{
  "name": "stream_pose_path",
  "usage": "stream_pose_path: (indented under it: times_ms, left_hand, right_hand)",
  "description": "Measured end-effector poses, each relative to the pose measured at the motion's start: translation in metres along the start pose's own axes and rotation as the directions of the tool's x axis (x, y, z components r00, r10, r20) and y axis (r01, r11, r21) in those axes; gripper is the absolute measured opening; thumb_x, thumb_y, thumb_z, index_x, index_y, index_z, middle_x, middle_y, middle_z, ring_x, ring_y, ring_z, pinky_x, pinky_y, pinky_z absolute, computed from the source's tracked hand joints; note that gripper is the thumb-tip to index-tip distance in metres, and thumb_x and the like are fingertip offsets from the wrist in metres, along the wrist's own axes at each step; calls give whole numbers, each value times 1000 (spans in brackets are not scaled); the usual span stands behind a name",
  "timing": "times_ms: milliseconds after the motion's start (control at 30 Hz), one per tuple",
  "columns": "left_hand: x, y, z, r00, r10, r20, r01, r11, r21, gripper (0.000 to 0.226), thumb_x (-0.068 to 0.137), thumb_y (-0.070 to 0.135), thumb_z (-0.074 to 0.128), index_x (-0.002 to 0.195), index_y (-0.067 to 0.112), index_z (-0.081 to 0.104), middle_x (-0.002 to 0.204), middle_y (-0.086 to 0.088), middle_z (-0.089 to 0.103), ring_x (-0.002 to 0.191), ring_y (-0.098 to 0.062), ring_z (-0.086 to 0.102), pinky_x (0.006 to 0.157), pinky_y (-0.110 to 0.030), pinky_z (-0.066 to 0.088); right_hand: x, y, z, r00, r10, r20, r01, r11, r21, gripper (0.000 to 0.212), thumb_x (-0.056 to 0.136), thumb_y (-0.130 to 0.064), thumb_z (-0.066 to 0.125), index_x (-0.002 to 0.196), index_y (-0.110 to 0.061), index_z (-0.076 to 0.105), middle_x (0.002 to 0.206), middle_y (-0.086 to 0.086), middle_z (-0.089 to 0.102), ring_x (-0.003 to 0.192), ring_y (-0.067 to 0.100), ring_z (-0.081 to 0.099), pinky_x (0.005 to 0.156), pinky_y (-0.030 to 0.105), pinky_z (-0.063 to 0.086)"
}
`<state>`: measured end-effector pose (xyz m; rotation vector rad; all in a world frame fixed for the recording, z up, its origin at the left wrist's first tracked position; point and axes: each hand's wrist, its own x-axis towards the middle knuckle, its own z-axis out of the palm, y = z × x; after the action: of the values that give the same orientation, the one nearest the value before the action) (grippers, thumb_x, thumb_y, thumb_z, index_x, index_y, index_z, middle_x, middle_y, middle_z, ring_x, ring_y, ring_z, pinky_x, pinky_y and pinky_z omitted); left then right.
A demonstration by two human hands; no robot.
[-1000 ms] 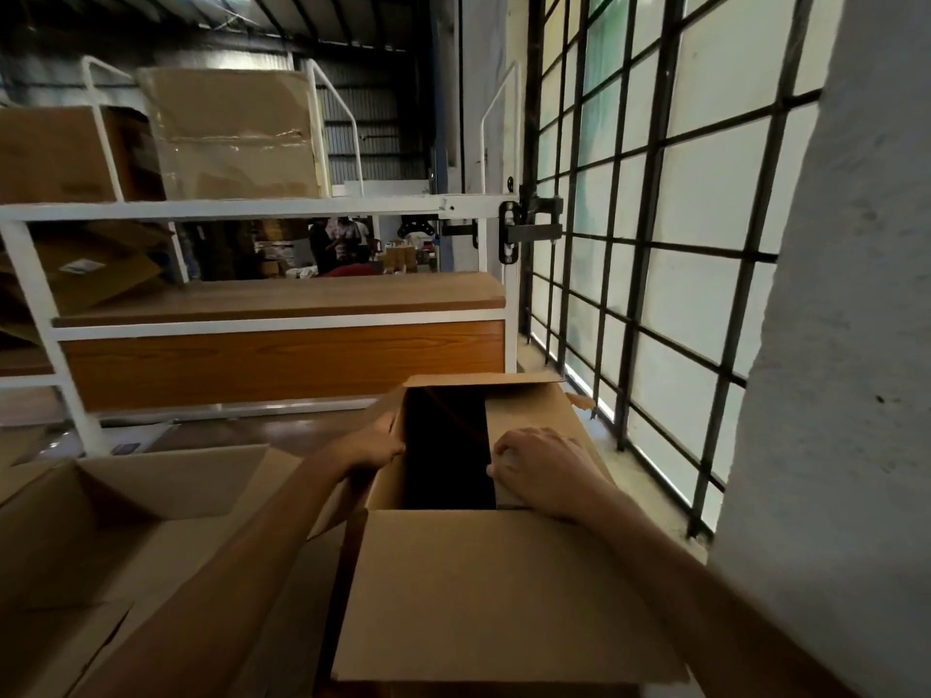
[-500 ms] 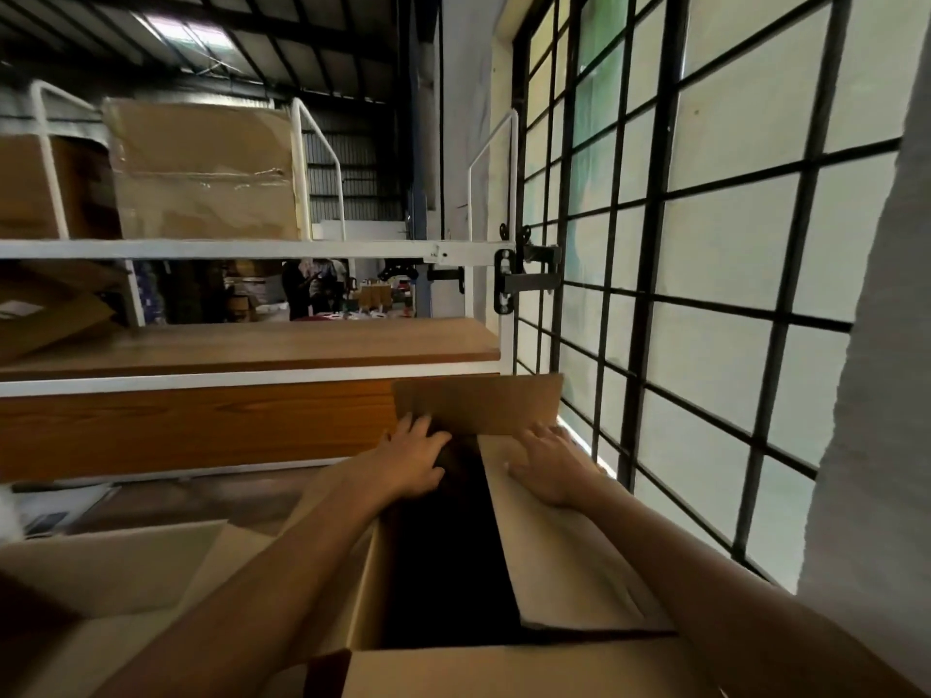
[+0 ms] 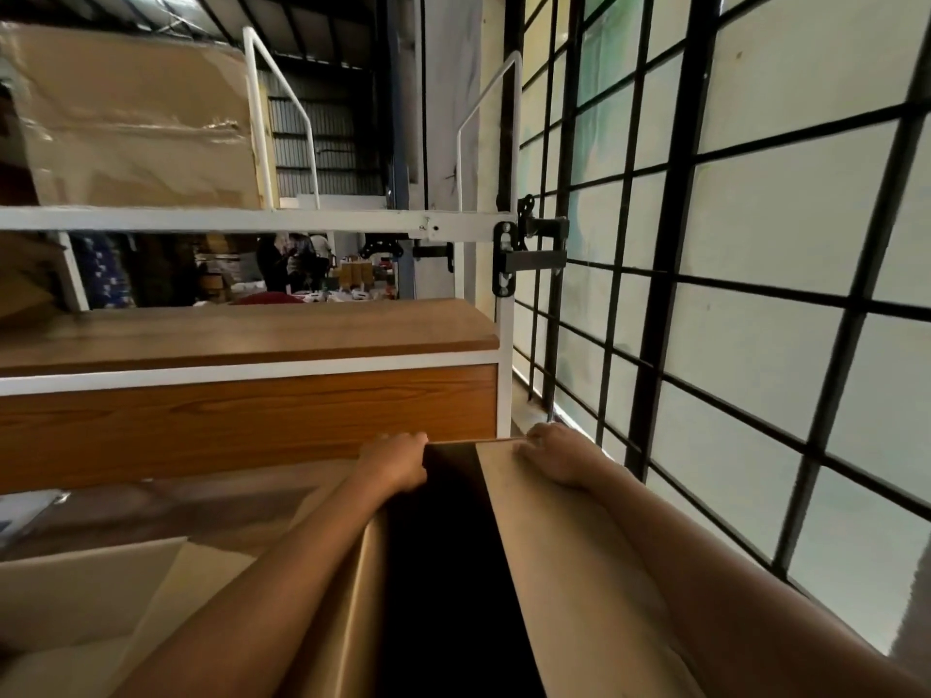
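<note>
Two hands hold the far end of the box (image 3: 579, 571), which lies right in front of us and runs away toward the rack (image 3: 252, 425). Our left hand (image 3: 395, 463) is curled tight at the far left corner, fingers wrapped over the cardboard edge. Our right hand (image 3: 559, 458) lies on the right flap (image 3: 564, 536) with its fingers bent over the far end, gripping it. Neither hand holds anything else.

We judge the closing about half done. The right flap lies flat across its side of the top, but a wide dark gap (image 3: 448, 571) runs the whole length beside it. The left flap (image 3: 352, 596) slopes down under our left forearm and is not level. How the far end flap sits we cannot tell. The left flap has yet to come over, the two edges have yet to meet, and the seam has yet to be sealed; no tape is in view.

Room is tight. The box's far edge is close to the rack's wood panel; whether they touch we cannot tell. The window grille (image 3: 655, 345) stands near our right arm, so there is little swing that way. A second box (image 3: 75, 596) lies open just beside the left flap and crowds it. Upward, and back toward us, looks the freest way to move
</note>
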<state>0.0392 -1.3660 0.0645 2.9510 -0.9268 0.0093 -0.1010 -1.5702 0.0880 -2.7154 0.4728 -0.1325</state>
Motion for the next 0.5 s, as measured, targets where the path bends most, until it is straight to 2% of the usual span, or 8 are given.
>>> stream_pose_path:
  times_ms: [133, 333, 400, 500]
  left_hand:
    - [0, -5, 0, 1000, 13, -18, -13, 1000, -10, 24, 93, 26, 52, 116, 25, 55, 119, 0, 61, 113, -26, 55, 94, -46, 49]
    - [-10, -10, 0, 998, 25, -62, -25, 1000, -1, 19, 96, 23, 54, 115, 23, 56, 108, -1, 61, 106, -23, 59, 91, -45, 51]
    - [-20, -23, -2, 998, 10, -61, -11, 1000, -10, 19, 95, 24, 55, 114, 24, 57, 109, -1, 63, 103, -22, 60, 89, -44, 53]
    - [-38, -49, -9, 996, -17, -92, 17, 1000, -1, 16, 95, 27, 57, 110, 27, 57, 111, 0, 63, 102, -20, 59, 88, -43, 53]
  right_hand:
    - [-3, -5, 1, 999, -31, -9, 31, 998, -50, 46, 99, -42, 40, 137, -19, 51, 137, 9, 53, 123, 24, 52, 102, 38, 42]
    - [-16, -15, 1, 997, -15, -76, 7, 995, -97, 43, 96, -44, 40, 125, -21, 59, 124, 5, 63, 110, 21, 59, 93, 38, 49]
    - [-20, -29, 3, 999, -30, -39, 25, 993, -115, 50, 91, -56, 36, 119, -23, 60, 118, 4, 64, 105, 22, 61, 93, 44, 50]
    - [-24, -61, 7, 996, -83, 36, 87, 991, -100, 77, 71, -87, 27, 111, -31, 59, 111, -2, 63, 101, 21, 61, 93, 51, 48]
